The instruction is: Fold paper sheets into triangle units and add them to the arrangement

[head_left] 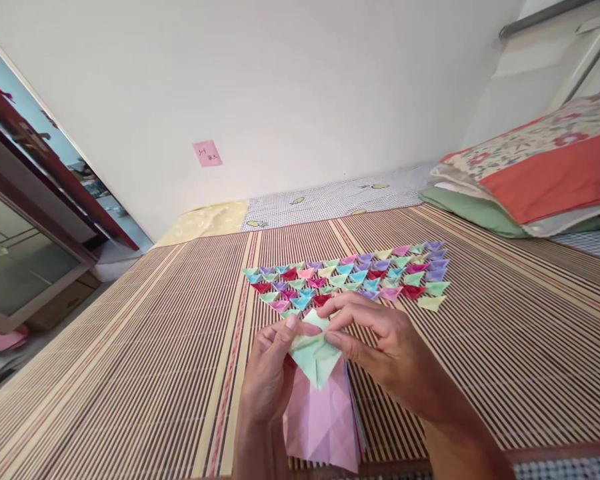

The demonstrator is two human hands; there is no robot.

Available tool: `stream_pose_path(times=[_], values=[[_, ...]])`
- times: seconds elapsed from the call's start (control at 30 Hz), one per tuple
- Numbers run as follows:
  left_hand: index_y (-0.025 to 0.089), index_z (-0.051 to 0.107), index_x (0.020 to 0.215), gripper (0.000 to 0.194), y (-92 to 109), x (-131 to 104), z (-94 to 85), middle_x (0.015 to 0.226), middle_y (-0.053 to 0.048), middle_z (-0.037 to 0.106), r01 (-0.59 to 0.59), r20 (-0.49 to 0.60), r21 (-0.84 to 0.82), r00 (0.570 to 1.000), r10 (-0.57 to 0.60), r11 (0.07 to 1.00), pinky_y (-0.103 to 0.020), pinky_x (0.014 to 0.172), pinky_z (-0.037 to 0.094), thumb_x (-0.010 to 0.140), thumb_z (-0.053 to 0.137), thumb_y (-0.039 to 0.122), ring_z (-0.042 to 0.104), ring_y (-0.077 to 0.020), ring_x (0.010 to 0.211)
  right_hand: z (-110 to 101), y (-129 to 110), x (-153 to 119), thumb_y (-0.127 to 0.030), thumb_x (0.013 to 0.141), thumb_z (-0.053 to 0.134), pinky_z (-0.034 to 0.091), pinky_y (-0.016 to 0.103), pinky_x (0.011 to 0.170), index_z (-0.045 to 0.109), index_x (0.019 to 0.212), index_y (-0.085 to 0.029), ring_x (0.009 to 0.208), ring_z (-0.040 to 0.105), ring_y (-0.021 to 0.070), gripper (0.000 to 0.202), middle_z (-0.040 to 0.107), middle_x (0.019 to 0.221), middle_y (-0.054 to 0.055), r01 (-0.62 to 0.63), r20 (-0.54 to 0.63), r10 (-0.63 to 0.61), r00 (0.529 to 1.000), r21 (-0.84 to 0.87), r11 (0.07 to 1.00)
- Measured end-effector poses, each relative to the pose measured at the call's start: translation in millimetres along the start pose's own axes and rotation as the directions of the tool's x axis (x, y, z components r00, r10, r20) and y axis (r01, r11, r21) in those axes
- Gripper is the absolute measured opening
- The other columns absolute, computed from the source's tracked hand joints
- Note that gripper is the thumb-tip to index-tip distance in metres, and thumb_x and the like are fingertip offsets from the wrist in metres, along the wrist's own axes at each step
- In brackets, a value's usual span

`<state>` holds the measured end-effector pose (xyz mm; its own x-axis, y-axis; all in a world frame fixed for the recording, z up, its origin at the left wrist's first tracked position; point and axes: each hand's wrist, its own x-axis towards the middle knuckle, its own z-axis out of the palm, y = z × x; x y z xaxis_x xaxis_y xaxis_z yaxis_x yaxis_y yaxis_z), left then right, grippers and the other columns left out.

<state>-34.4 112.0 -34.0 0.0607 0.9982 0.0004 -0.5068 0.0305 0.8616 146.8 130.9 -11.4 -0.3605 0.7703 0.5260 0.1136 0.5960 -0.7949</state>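
Above a striped bamboo mat (130, 373), the left hand (267, 373) and the right hand (385, 350) both pinched a folded mint-green paper piece (314, 357) between curled fingers. It hung over a pink paper stack (320, 423), with rows of coloured folded triangles (350, 277) just beyond and pillows (540, 173) far right.

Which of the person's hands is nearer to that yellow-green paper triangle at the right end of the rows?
Right. The right hand lies just below-left of the yellow-green triangle; the left hand is farther left, pinching the green folded paper.
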Motion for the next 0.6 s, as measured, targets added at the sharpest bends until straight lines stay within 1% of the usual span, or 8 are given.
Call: stream_pose_path(times=[0.03,0.1,0.2,0.27,0.33,0.43,0.5,0.6], values=[[0.014,0.082,0.075,0.036,-1,0,-2.1,0.06,-0.004,0.067,-0.009,0.022,-0.001,1.0,0.009,1.0,-0.023,0.058,0.045,0.077,0.085,0.049,0.059,-0.0133,0.059,1,0,0,-0.022,0.097,0.067,0.048,0.036,0.096,0.071,0.084,-0.024,0.105,0.067,0.0202,0.014,0.072,0.103,0.002,-0.009,-0.022,0.009,1.0,0.019,1.0],[0.013,0.082,0.078,0.037,-2,0,-6.6,0.063,-0.004,0.068,-0.011,0.071,0.005,0.997,0.011,1.0,-0.023,0.057,0.045,0.071,0.09,0.049,0.059,-0.0128,0.058,4,1,1,-0.021,0.097,0.065,0.049,0.036,0.09,0.068,0.081,-0.023,0.097,0.068,0.0196,0.017,0.072,0.096,0.002,-0.046,-0.06,0.05,0.997,0.072,0.996],[0.014,0.08,0.081,0.035,-4,0,-10.1,0.07,-0.003,0.071,0.027,0.086,0.055,0.996,-0.032,0.998,-0.023,0.059,0.047,0.061,0.098,0.037,0.061,-0.0123,0.059,7,1,1,-0.021,0.098,0.062,0.049,0.034,0.082,0.065,0.076,-0.022,0.087,0.067,0.0183,0.022,0.07,0.088,0.001,-0.122,-0.075,0.134,0.988,0.148,0.981],[0.015,0.079,0.08,0.027,-4,-1,-8.4,0.071,-0.003,0.072,0.033,0.044,0.102,0.998,-0.037,0.994,-0.023,0.06,0.047,0.065,0.096,0.03,0.061,-0.0118,0.06,8,2,1,-0.023,0.098,0.061,0.048,0.033,0.079,0.063,0.074,-0.021,0.086,0.065,0.0178,0.024,0.069,0.088,0.001,-0.155,-0.068,0.169,0.983,0.169,0.973],[0.014,0.078,0.078,0.021,-3,-2,-4.6,0.071,-0.002,0.07,0.012,0.003,0.136,1.0,-0.012,0.991,-0.023,0.06,0.047,0.072,0.092,0.029,0.06,-0.0109,0.06,8,3,1,-0.026,0.099,0.06,0.047,0.032,0.074,0.063,0.075,-0.021,0.083,0.063,0.017,0.025,0.068,0.086,0.001,-0.173,-0.057,0.185,0.981,0.173,0.97],[0.014,0.076,0.074,0.023,-1,-3,0.9,0.067,-0.001,0.066,-0.013,-0.021,0.167,1.0,0.017,0.986,-0.023,0.059,0.045,0.076,0.089,0.033,0.056,-0.0103,0.059,5,4,0,-0.033,0.101,0.061,0.045,0.03,0.068,0.068,0.088,-0.023,0.079,0.06,0.016,0.018,0.068,0.086,0.0,-0.195,-0.032,0.203,0.979,0.17,0.966],[0.014,0.075,0.072,0.026,0,-4,2.7,0.065,-0.001,0.063,-0.015,-0.02,0.192,1.0,0.019,0.981,-0.023,0.057,0.043,0.077,0.088,0.035,0.054,-0.0102,0.058,2,3,0,-0.034,0.097,0.068,0.046,0.03,0.072,0.069,0.097,-0.025,0.082,0.061,0.0161,0.01,0.069,0.091,-0.001,-0.182,-0.028,0.188,0.982,0.14,0.973],[0.013,0.073,0.071,0.03,0,-5,2.3,0.064,-0.001,0.06,-0.019,-0.014,0.224,1.0,0.023,0.974,-0.023,0.057,0.04,0.079,0.086,0.039,0.051,-0.0102,0.058,-2,3,-1,-0.03,0.091,0.075,0.047,0.031,0.08,0.07,0.1,-0.026,0.088,0.062,0.0163,0.01,0.069,0.096,-0.002,-0.124,-0.054,0.128,0.99,0.076,0.989]])
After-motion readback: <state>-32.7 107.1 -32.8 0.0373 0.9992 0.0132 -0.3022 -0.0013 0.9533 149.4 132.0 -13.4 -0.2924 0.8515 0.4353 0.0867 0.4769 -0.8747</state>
